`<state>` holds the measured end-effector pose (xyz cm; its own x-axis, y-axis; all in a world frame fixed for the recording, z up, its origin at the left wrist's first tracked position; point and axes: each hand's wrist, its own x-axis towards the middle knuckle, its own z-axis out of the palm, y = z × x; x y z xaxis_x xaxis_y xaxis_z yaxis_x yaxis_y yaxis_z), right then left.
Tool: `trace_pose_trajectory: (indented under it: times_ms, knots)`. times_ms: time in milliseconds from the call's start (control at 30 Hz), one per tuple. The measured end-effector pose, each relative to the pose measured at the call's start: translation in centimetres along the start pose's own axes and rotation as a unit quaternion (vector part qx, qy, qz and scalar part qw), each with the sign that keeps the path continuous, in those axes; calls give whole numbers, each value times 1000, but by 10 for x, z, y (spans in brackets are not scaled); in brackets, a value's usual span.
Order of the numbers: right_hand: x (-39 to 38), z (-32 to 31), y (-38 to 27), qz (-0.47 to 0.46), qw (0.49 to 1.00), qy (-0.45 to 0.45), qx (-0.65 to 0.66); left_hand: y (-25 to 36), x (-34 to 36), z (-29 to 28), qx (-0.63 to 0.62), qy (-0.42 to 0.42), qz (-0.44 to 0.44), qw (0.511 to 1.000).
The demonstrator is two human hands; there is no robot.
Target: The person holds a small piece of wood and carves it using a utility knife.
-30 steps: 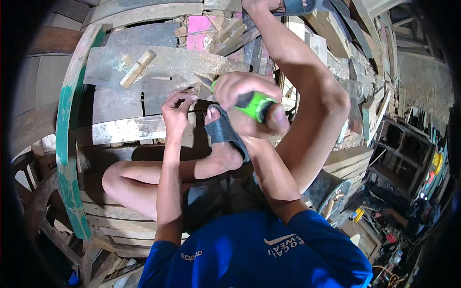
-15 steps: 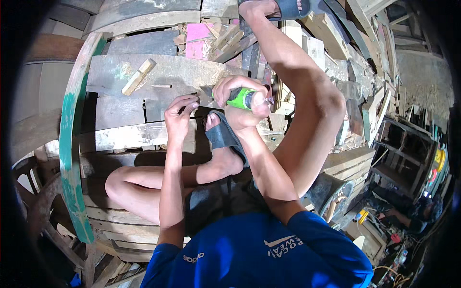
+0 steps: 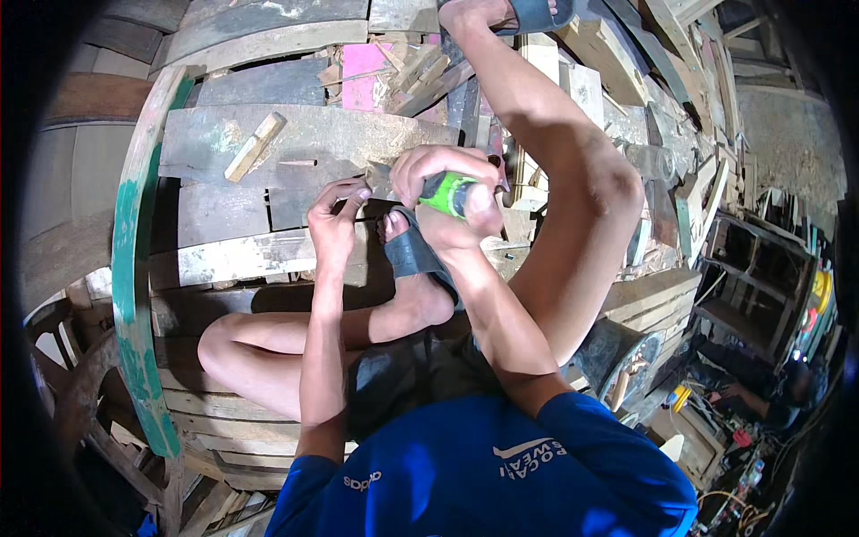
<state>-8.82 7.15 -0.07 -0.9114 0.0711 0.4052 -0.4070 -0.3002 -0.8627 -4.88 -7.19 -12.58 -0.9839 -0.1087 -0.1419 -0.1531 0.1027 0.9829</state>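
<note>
My right hand (image 3: pixel 447 192) is wrapped round a green-and-black hand-held tool (image 3: pixel 450 194). The fingers hide much of it, so its exact kind does not show. Just left of it, my left hand (image 3: pixel 335 215) is closed in a pinch near the tool's far left end. Whatever its fingertips hold is too small to make out. Beyond my left hand, a short thin wooden peg (image 3: pixel 299 163) and a wooden block (image 3: pixel 256 147) lie on a worn grey board (image 3: pixel 197 134). My sandalled foot (image 3: pixel 413 251) rests between my forearms.
A green-painted timber (image 3: pixel 134 251) runs along the left side. Wood scraps (image 3: pixel 420 72) and a pink piece (image 3: pixel 365 72) lie at the far side. To the right are a clear jar (image 3: pixel 653 164), stacked planks (image 3: pixel 651 300), a dark bucket (image 3: pixel 617 358) and a wooden shelf (image 3: pixel 747 286).
The tool in my right hand has tilted slightly, and the fingers cover a little more of it. My left hand keeps its pinch almost in place.
</note>
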Motion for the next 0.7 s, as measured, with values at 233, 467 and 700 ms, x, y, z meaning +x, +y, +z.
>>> trace_pose_trajectory:
  times_ms: [233, 467, 700]
  knots:
    - [-4, -4, 6, 35, 999, 28, -6, 3, -1, 4, -19, 27, -24, 999]
    - [-8, 5, 19, 27, 996, -9, -79, 6, -3, 3, -62, 23, -51, 996]
    - [10, -1, -15, -11, 999, 20, 47, -10, -2, -3, -71, 45, -24, 996]
